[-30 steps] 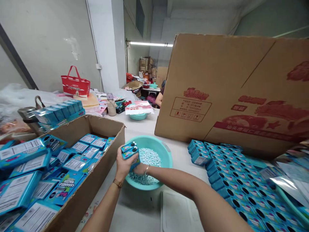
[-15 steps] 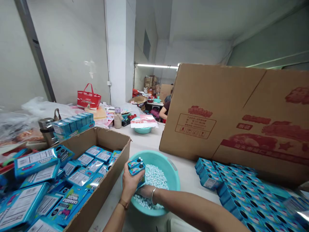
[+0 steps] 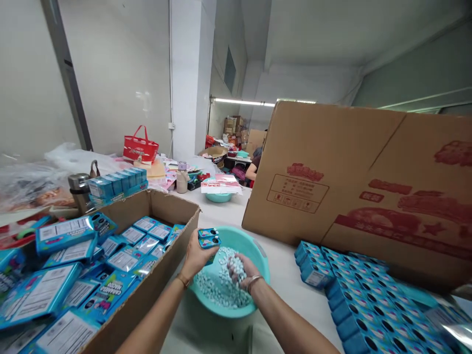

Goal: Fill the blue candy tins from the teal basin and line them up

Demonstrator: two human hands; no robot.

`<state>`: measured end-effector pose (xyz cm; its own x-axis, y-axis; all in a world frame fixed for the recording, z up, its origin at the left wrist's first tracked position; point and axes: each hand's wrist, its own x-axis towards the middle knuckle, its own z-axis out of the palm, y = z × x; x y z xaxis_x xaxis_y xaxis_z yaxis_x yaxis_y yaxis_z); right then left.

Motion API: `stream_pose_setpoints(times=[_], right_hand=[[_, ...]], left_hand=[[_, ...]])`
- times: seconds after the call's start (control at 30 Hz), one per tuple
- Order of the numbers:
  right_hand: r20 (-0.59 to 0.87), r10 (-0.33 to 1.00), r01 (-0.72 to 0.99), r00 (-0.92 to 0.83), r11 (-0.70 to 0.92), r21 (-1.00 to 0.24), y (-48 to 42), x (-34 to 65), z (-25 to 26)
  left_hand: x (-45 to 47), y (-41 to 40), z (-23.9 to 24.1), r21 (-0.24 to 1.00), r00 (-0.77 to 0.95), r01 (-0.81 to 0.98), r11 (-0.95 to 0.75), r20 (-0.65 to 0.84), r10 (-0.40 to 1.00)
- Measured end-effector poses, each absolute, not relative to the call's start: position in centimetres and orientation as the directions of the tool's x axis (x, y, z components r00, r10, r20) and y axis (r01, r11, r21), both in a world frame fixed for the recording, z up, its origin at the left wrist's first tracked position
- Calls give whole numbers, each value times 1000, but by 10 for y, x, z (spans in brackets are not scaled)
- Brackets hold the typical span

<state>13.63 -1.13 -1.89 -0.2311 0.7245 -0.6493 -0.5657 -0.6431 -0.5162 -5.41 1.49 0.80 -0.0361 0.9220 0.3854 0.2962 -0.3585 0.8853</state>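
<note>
Two small blue printed boxes (image 3: 209, 239) with dark round openings on top are gripped side by side in my left hand (image 3: 195, 258), over the left rim of a turquoise basin (image 3: 262, 275). Inside the basin lie many small pale blue candy-like pieces (image 3: 210, 290). My right hand (image 3: 246, 275), with a bracelet at the wrist, is cupped palm up above them and holds a heap of the pieces. Some pieces appear to spill from its fingers back into the basin.
At left stands an open carton (image 3: 173, 258) full of blue boxes. Rows of blue boxes with round openings (image 3: 372, 295) stand at right, before a large upright cardboard box (image 3: 350, 162). A covered basin (image 3: 219, 197) and a bottle (image 3: 182, 179) stand farther back. Another person's arm (image 3: 251, 172) shows behind.
My right hand has come up out of the pieces, turned palm up and now carries a handful. My left hand has shifted slightly up and left, still holding the two boxes.
</note>
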Motion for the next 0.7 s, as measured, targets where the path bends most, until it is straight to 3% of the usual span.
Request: stream_pose_setpoints(times=[0.2, 0.4, 0.53, 0.7], right_hand=[[-481, 869, -757, 113, -238, -608, -4, 145, -4], [-242, 870, -672, 429, 129, -729, -5, 116, 10], [-77, 848, -531, 524, 254, -809, -5, 103, 14], [-1, 863, -435, 506, 254, -864, -3, 95, 12]], left_hand=[[-29, -12, -9, 816, 193, 383, -433, 387, 902], [-13, -27, -7, 764, 236, 436, -475, 412, 880], [-14, -29, -4, 764, 199, 452, -460, 417, 887], [-16, -27, -4, 773, 176, 463, -434, 399, 900]])
